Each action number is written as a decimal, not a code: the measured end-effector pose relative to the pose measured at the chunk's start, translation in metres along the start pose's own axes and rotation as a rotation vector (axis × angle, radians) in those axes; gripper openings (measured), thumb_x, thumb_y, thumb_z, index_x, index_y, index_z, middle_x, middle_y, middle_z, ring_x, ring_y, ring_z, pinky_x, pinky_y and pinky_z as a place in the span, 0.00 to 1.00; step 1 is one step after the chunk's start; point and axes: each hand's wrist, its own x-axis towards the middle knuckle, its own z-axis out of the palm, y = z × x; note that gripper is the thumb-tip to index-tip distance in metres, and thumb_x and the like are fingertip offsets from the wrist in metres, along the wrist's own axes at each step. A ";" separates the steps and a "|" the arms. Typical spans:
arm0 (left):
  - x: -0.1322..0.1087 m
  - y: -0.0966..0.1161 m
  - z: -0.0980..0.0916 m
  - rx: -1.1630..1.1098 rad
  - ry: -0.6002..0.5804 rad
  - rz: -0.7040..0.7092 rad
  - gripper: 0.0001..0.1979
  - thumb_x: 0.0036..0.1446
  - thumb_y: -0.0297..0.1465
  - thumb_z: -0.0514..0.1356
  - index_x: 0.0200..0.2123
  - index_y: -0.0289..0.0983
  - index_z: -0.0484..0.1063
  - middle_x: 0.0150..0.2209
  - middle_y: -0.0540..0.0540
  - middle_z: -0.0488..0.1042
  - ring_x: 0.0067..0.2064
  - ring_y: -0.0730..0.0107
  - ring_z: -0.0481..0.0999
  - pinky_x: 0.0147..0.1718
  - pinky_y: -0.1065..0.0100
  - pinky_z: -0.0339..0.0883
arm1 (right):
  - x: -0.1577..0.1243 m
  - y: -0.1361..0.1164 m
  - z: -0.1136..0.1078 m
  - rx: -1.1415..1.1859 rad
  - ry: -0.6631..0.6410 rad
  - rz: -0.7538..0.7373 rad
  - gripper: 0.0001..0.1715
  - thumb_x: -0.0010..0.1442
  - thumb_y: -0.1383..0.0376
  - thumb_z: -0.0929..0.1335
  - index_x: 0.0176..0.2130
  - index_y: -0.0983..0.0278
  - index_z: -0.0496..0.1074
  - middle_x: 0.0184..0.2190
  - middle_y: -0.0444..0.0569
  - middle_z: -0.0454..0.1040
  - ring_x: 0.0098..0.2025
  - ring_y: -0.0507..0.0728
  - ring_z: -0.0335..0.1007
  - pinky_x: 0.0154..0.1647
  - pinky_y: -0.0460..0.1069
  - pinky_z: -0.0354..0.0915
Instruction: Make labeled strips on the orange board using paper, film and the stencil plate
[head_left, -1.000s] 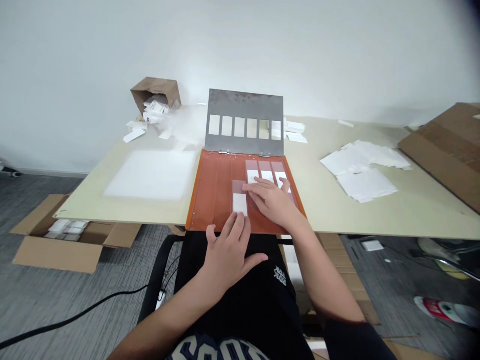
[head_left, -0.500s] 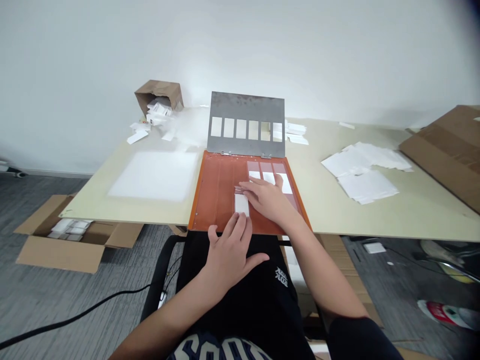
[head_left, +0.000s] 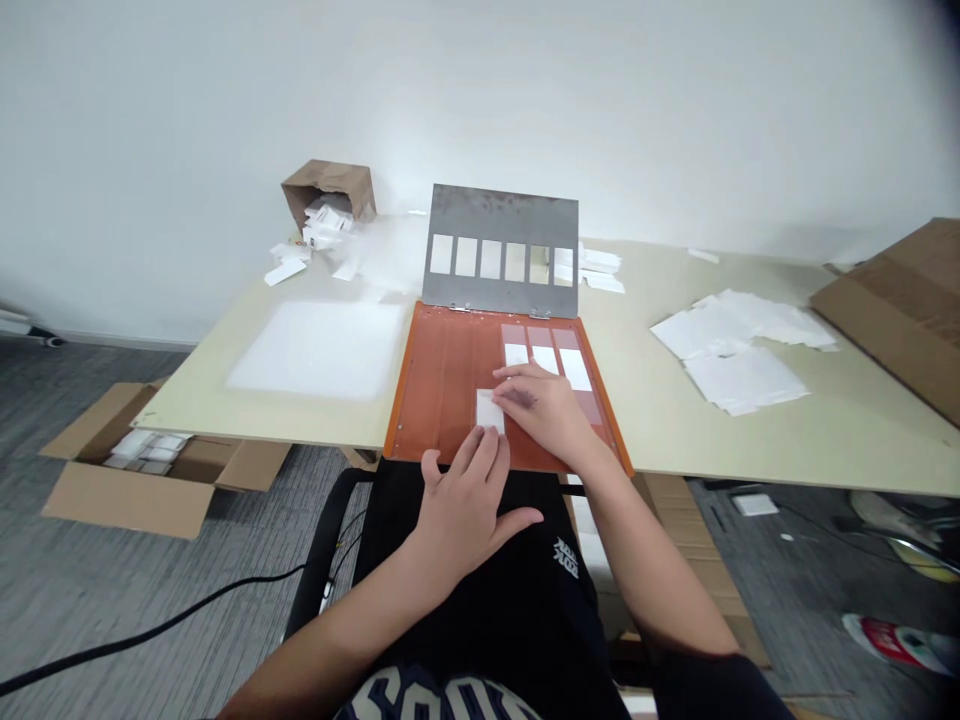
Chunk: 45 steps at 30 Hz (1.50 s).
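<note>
Card lies by tray's near edge, long axis near-to-far, left hand spread, fingertips on near end, right hand at far end, grip nearly together, hold unclear.

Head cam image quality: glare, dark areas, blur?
Head view: soft-edged white patch, probably glare, on the tabletop left of the orange jig; head view: top-right corner falls dark; head view: red-and-white object lower right looks soft, left hand and right hand clearer.
</note>
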 end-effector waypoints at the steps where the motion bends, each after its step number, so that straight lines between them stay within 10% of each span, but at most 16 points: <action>1: 0.000 0.000 0.000 0.005 -0.004 -0.001 0.37 0.65 0.55 0.41 0.62 0.34 0.66 0.62 0.37 0.69 0.62 0.49 0.66 0.50 0.49 0.57 | -0.002 0.000 0.000 -0.009 -0.013 -0.024 0.08 0.63 0.67 0.68 0.32 0.60 0.76 0.44 0.50 0.79 0.47 0.58 0.76 0.59 0.63 0.65; 10: 0.000 0.001 -0.001 0.030 -0.003 0.002 0.37 0.64 0.56 0.43 0.61 0.35 0.67 0.62 0.36 0.69 0.63 0.47 0.64 0.51 0.50 0.56 | -0.019 -0.008 0.001 -0.227 -0.146 -0.122 0.16 0.68 0.68 0.60 0.38 0.61 0.76 0.42 0.49 0.80 0.46 0.56 0.75 0.69 0.67 0.45; 45: -0.002 0.002 -0.001 0.028 -0.023 -0.001 0.37 0.65 0.55 0.41 0.61 0.35 0.67 0.63 0.38 0.68 0.64 0.48 0.62 0.51 0.49 0.55 | -0.028 -0.019 0.003 -0.416 -0.174 -0.084 0.21 0.67 0.72 0.58 0.44 0.58 0.76 0.47 0.46 0.80 0.48 0.57 0.75 0.68 0.65 0.39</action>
